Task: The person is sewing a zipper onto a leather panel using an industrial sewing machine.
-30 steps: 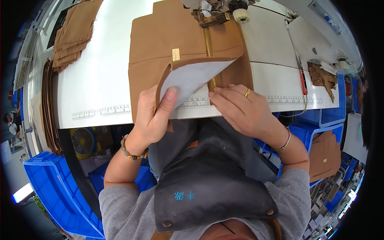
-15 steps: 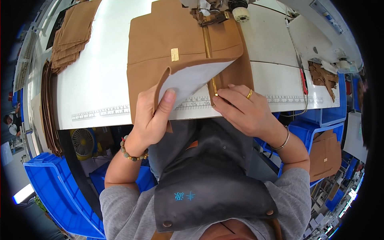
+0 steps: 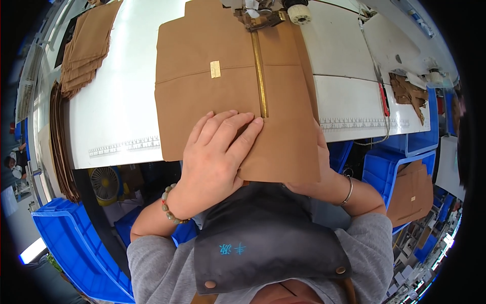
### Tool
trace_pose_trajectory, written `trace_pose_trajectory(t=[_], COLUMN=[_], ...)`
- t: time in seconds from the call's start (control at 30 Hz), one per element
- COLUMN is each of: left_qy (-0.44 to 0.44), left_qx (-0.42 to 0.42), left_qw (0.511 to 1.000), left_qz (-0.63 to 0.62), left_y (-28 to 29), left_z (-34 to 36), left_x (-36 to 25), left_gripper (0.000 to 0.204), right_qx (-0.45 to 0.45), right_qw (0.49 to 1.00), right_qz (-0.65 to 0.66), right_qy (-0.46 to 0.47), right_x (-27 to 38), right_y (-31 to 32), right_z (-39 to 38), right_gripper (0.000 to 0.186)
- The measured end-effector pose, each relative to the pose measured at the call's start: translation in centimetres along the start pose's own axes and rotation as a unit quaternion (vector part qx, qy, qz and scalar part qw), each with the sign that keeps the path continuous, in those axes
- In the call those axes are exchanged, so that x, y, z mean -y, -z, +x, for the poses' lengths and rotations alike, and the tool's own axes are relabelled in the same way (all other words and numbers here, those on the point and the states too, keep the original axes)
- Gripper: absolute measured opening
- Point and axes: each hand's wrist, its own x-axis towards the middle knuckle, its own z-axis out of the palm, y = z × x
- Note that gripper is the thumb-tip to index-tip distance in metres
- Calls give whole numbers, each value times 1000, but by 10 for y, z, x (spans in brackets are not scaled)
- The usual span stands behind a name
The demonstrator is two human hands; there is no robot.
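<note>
The left hand lies palm down, its fingers slightly spread and nearly straight, with the index a little apart from the rest. Its fingertips press on a brown panel, the index tip just beside the lower end of a gold zipper. The right hand is mostly hidden beneath the panel's right side — whether its fingers pinch or lie flat, I cannot tell.

The panel is smooth, leather-like and matt, with a fine seam running across it and a small, shiny gold rectangular tab left of the zipper. The zipper's metal teeth form a narrow ribbed strip, its far end below the sewing machine head. The panel rests on a glossy white table, its squared near end reaching past the front edge — over the dark, smooth apron.

Farther out, a fanned stack of flat brown pieces lies at left, a crumpled brown scrap at right, and a ribbed blue plastic bin stands below at left.
</note>
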Motion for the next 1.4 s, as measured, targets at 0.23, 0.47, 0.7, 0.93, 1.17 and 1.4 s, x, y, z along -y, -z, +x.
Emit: trace_pose_trajectory(t=[0.23,0.47,0.7,0.93,1.17,1.4], left_qy=[22,20,-4,-11,-37,-38], left_qx=[-9,-16,-21,-23,-9,31], left_qw=[1000,1000,999,999,998,996], left_qz=[-13,0,45,28,57,70], left_y=[0,-3,-3,-4,-7,3], left_z=[6,5,3,4,2,4], left_x=[-6,-8,-3,-1,0,-6], left_gripper=[54,52,51,48,50,72], right_qx=[6,-5,-14,-22,-20,-29], right_qw=[998,999,999,999,999,998], right_qz=[-60,-26,-24,-25,-29,29], right_qy=[14,27,28,36,33,50], right_x=[4,1,2,2,1,-14], right_y=[2,1,5,5,3,23], right_z=[-1,-3,-2,-1,-7,-17], right_gripper=[43,39,40,40,40,28])
